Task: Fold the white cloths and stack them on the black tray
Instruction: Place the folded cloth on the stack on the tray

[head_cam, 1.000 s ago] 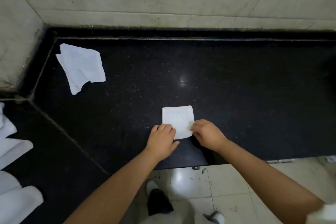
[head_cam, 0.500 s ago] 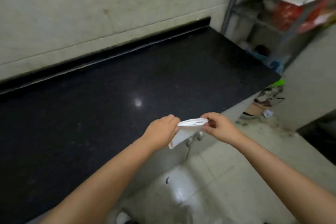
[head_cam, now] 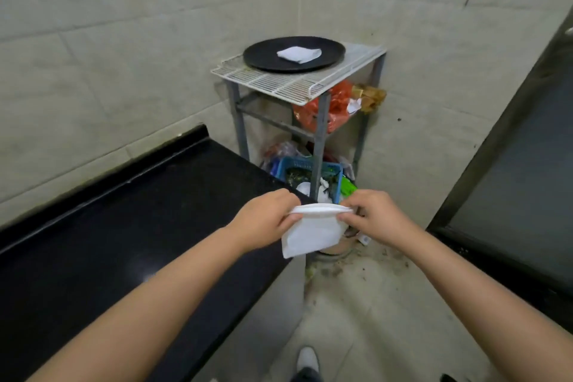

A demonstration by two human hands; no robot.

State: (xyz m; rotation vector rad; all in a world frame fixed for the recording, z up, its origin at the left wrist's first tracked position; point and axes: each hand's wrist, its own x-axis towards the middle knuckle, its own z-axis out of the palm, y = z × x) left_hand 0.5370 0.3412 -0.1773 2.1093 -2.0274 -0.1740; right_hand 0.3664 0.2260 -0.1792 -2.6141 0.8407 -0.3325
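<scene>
Partly hidden folded cloth (head_cam: 313, 234), pinched by 2 hands

walls (head_cam: 124, 25): pale tiles | surface (head_cam: 108, 242): black, polished, set along left wall | metal rack (head_cam: 319, 121): placed in corner, wire shelf (head_cam: 288, 84) on top | floor (head_cam: 366, 304): light tiles, dirt-speckled | dark door (head_cam: 521, 164): seen at right

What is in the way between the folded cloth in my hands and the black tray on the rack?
Nothing visible. The cloth hangs between the left hand and right hand, with open air up to the tray, where one folded cloth already lies.
</scene>
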